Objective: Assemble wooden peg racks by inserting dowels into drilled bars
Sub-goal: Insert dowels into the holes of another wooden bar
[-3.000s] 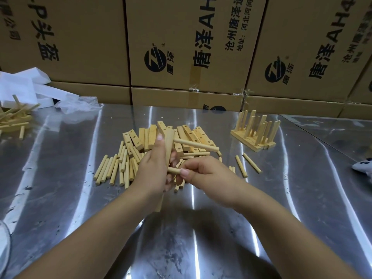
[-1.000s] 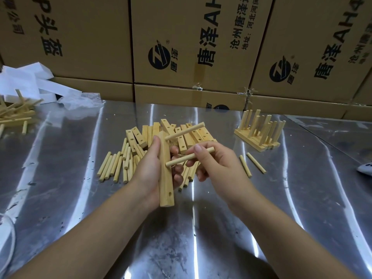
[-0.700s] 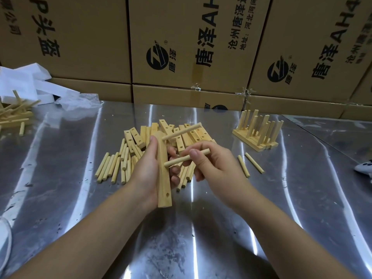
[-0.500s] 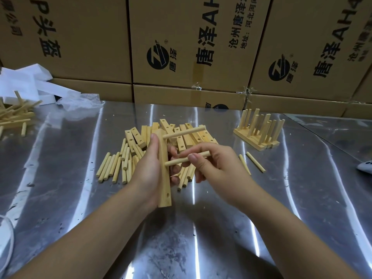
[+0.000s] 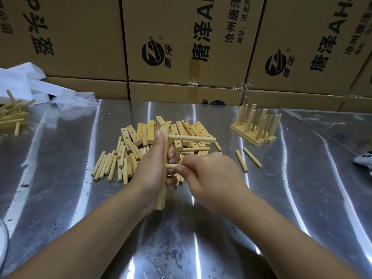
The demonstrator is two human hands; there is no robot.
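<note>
— so, the left hand (image 5: 150, 174), what is it doing?
— its fingers are curled round a drilled bar (image 5: 161, 196), thumb up along the bar's left face, holding it nearly upright above the table. the bar's lower end sticks out below the palm.
— and the right hand (image 5: 211, 178)?
— it pinches a dowel (image 5: 171, 166) between thumb and forefinger, right beside the bar. the dowel's left end meets the bar's middle, between the left hand's fingers; how deep it sits in the hole i cannot tell.
— anything else in the bar?
— yes, an upper dowel (image 5: 191, 138) stands out sideways to the right from near the top of the bar, roughly level.
— what lies under the hands?
— a metal table (image 5: 60, 188), shiny and streaked. just behind the hands is a heap of drilled bars (image 5: 187, 127), and loose dowels (image 5: 109, 168) lie side by side to the left of it. two more dowels (image 5: 241, 161) lie apart to the right.
— and further out?
— finished racks (image 5: 255, 129) with pegs upright stand at the far right of the table. at the far left edge is another pile of wooden pieces (image 5: 12, 115), with white foam blocks (image 5: 24, 81) and a crumpled clear bag (image 5: 74, 101) behind it. printed cardboard boxes (image 5: 181, 37) are stacked along the back. a white object (image 5: 364, 161) pokes in at the right edge; i cannot tell what it is.
</note>
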